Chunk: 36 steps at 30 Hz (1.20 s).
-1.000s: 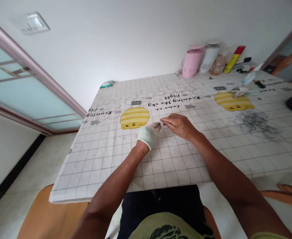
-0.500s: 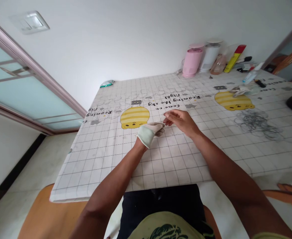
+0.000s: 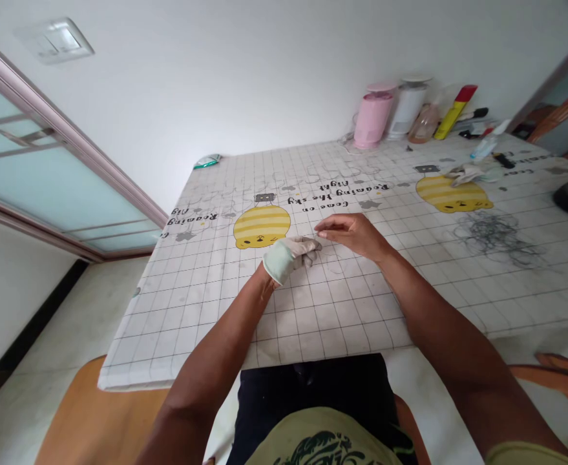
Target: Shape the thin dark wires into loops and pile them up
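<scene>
White-gloved left hand (image 3: 289,254) curled, bare right hand (image 3: 350,231) pinched beside it, contents indiscernible, open bench (image 3: 361,310) all around, hair tangle (image 3: 494,236) far right.

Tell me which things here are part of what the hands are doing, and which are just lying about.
In use: gloved left hand and bare right hand, fingertips meeting over the tablecloth; whatever they pinch is too thin to see.

Lying about: dark wire tangle, pink container, white container, yellow bottle.

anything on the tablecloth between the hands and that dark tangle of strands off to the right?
Nothing visible. The left hand and right hand meet fingertip to fingertip at mid-table; only bare gridded tablecloth lies between them and the dark tangle. Whether they pinch anything is too fine to tell.
</scene>
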Motion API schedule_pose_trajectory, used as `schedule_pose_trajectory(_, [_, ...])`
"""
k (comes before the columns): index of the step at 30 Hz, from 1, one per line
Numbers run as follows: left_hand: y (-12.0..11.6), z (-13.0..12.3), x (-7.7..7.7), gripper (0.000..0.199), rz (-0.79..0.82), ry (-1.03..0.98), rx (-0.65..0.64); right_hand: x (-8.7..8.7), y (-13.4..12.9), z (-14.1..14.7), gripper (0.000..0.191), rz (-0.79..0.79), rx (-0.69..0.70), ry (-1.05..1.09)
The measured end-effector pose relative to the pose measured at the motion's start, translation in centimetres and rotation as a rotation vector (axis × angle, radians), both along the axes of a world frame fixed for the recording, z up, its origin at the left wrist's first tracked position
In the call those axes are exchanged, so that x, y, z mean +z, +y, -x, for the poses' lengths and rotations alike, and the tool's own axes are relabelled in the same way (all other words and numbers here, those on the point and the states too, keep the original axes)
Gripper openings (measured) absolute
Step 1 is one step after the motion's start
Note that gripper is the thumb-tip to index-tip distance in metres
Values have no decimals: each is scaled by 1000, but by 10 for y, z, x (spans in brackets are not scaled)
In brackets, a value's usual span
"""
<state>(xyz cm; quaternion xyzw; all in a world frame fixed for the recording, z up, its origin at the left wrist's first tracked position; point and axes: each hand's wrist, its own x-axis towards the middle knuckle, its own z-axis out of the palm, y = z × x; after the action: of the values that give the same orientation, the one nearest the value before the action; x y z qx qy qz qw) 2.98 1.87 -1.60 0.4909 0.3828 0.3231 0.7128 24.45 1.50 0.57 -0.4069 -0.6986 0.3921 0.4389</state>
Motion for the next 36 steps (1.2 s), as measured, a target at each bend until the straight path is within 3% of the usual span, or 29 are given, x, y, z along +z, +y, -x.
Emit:
schedule_pose_trajectory(5, [5, 1, -2, 33, 46, -143, 26, 0, -4, 4, 16, -321, -44, -225])
schedule_pose_trajectory(8, [4, -1, 0, 29, 43, -209, 42, -2, -3, 4, 19, -421, -77, -266])
schedule_pose_trajectory(14, [-1, -5, 2, 27, 39, -237, 78, -3, -2, 1, 23, -489, -72, -337])
schedule_pose_trajectory(21, [-4, -1, 4, 29, 130, -301, 18, -3, -3, 1, 32, -648, -99, -504])
schedule_pose_trajectory(26, [-4, -3, 0, 29, 146, -422, -51, -3, -5, 5, 27, -757, -128, -459])
schedule_pose_trajectory(33, [-7, -15, -17, 32, 203, -473, -43, -2, -2, -1, 24, -764, -42, -421])
schedule_pose_trajectory(36, [-5, -17, -17, 37, 205, -443, -73, 0, 1, -7, 22, -740, 4, -406])
